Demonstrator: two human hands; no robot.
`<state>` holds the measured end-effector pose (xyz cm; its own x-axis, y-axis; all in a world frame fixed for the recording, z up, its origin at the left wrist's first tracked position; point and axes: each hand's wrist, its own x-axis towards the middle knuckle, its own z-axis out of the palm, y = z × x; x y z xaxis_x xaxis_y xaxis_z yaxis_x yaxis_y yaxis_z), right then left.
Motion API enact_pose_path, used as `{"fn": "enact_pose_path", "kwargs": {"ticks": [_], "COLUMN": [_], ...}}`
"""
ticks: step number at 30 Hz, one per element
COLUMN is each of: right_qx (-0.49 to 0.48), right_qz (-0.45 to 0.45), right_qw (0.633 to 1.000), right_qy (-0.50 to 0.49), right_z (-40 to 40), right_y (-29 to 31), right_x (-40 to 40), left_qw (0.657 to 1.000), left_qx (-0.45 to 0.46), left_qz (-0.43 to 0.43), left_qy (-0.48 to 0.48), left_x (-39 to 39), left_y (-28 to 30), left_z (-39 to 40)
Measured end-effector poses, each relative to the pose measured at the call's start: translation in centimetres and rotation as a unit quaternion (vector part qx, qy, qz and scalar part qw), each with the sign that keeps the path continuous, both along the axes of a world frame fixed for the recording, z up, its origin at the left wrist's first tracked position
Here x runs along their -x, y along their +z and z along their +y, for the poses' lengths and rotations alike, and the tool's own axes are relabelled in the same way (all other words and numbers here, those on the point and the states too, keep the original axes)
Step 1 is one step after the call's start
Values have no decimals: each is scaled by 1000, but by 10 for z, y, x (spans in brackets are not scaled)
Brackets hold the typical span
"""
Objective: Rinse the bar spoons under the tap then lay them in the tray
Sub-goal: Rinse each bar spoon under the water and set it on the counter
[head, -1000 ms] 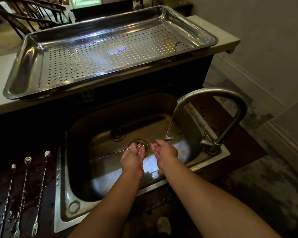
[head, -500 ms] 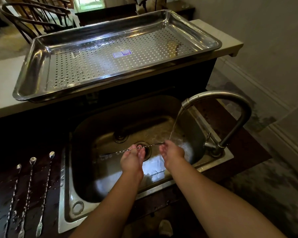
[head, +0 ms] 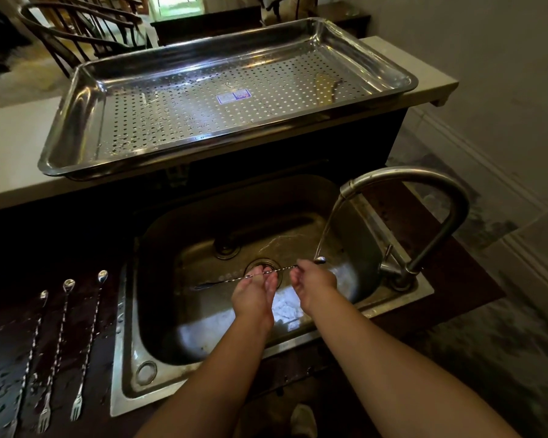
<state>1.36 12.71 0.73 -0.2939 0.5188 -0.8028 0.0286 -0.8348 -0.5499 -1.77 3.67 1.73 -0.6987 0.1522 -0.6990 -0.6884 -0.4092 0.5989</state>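
Over the steel sink (head: 159,311) both hands hold one bar spoon (head: 266,273) level, its twisted stem running roughly from 9 o'clock to 3 o'clock. The left hand (head: 255,295) pinches the stem near its middle with curled fingertips; the right hand (head: 314,279) grips it closer to the bowl end. That bowl end pokes out just past the right hand — right where the thin stream of water (head: 325,229) from the curved tap (head: 431,197) lands. The far end of the spoon reaches out over the basin toward 9 o'clock, past the drain (head: 263,263).

On the dark, wet counter (head: 0,358) at 8 o'clock of the sink lie three more bar spoons (head: 57,349), side by side and apart, bowls away from the person, fork ends nearer.

At 12 o'clock, on the pale raised ledge (head: 13,147), sits the perforated steel tray (head: 76,121) — a small label (head: 233,97) near the middle of its floor, no spoon in it yet.
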Motion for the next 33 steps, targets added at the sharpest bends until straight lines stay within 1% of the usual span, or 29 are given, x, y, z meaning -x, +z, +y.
{"fn": "enact_pose_path", "kwargs": {"ticks": [4, 9, 13, 16, 19, 21, 25, 27, 30, 33], "right_qx": [1, -23, -83, -96, -82, -85, -88, -106, -132, -160], "right_qz": [18, -23, -9, -4, -30, -23, 1, 8, 2, 2], "right_qw": [1000, 999, 995, 994, 996, 996, 992, 990, 990, 984], "right_qy": [18, 22, 50, 44, 25, 1, -94, -94, -56, -79], "right_z": [-4, 19, 36, 46, 59, 67, 76, 74, 69, 69], "right_y": [0, 3, 2, 4, 8, 12, 25, 32, 38, 43], "right_x": [0, -9, -17, -24, -26, -29, -41, -42, -43, -45], "left_qw": [999, 999, 998, 998, 997, 996, 995, 993, 986, 982], "left_qx": [-19, -14, -11, -15, -19, -26, -43, -53, -88, -94], "left_qz": [-5, -25, -31, -32, -36, -39, -40, -41, -56, -62], "left_qy": [-25, -45, -53, -57, -64, -72, -83, -97, -133, -150], "left_x": [-5, -10, -15, -16, -17, -18, -22, -27, -32, -35], "left_y": [-1, -3, 0, 2, 6, 9, 12, 15, 18, 19], "left_z": [10, 26, 41, 50, 60, 66, 79, 84, 93, 100]}}
